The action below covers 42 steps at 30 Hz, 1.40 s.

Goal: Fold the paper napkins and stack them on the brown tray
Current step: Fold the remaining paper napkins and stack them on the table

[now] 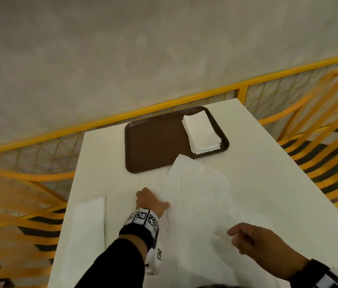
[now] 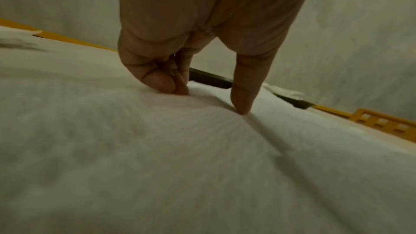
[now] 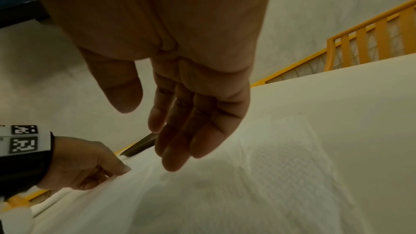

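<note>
A large unfolded white napkin (image 1: 197, 200) lies spread on the white table (image 1: 267, 173), its far corner raised over the near edge of the brown tray (image 1: 153, 146). A stack of folded napkins (image 1: 202, 132) sits on the tray's right side. My left hand (image 1: 152, 201) grips the napkin's left edge, with its thumb (image 2: 243, 102) and curled fingers (image 2: 162, 83) down on the paper. My right hand (image 1: 247, 240) hovers just above the napkin's near right part, fingers (image 3: 175, 149) relaxed and holding nothing.
A pile of white napkins (image 1: 89, 221) lies near the table's left edge. A yellow railing (image 1: 184, 102) runs behind the table, and yellow slatted chairs (image 1: 330, 125) stand to the right and left. The table's near edge is out of view.
</note>
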Each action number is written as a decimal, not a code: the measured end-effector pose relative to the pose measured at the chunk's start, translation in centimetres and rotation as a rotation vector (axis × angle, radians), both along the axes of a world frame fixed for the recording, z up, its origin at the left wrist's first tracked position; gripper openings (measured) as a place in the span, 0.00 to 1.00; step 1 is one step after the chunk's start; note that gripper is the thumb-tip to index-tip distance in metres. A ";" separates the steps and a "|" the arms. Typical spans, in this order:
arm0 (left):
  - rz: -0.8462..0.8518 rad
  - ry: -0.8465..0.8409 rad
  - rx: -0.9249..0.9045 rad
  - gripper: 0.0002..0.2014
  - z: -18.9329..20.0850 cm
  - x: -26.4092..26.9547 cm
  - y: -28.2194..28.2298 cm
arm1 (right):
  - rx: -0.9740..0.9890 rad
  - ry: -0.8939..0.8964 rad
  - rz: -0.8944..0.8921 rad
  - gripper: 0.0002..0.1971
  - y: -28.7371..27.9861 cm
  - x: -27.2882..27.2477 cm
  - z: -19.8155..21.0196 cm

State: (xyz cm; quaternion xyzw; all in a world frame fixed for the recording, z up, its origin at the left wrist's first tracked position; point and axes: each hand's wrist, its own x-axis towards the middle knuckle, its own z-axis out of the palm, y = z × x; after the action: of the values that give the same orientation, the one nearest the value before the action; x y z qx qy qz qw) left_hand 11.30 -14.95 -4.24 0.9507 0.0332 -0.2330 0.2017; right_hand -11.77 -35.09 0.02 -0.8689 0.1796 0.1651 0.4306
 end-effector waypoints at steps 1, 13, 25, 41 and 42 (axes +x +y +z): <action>-0.009 0.020 0.031 0.45 -0.1 0.3 -0.1 | 0.005 0.001 -0.005 0.04 -0.2 -0.1 -0.1; -0.027 -0.133 -0.187 0.16 0.5 -1.1 1.4 | 0.014 0.005 0.029 0.05 -0.4 3.7 -0.8; -0.302 -0.505 -0.272 0.15 3.3 -3.1 2.6 | -0.347 -0.239 0.200 0.47 0.8 13.7 1.8; 0.194 -0.098 -1.099 0.54 6.8 -3.6 5.0 | 0.109 -0.575 0.022 0.00 -0.5 12.9 11.8; 0.203 -0.013 -1.214 0.51 7.1 -3.8 4.9 | 0.230 -0.560 -0.025 0.03 -0.8 12.6 12.4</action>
State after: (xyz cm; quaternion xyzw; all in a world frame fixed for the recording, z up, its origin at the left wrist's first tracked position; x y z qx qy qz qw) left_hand 7.54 -10.07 2.83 0.6596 -0.0163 -0.1843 0.7285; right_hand 0.85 -35.93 12.39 -0.8239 0.0447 -0.0670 0.5609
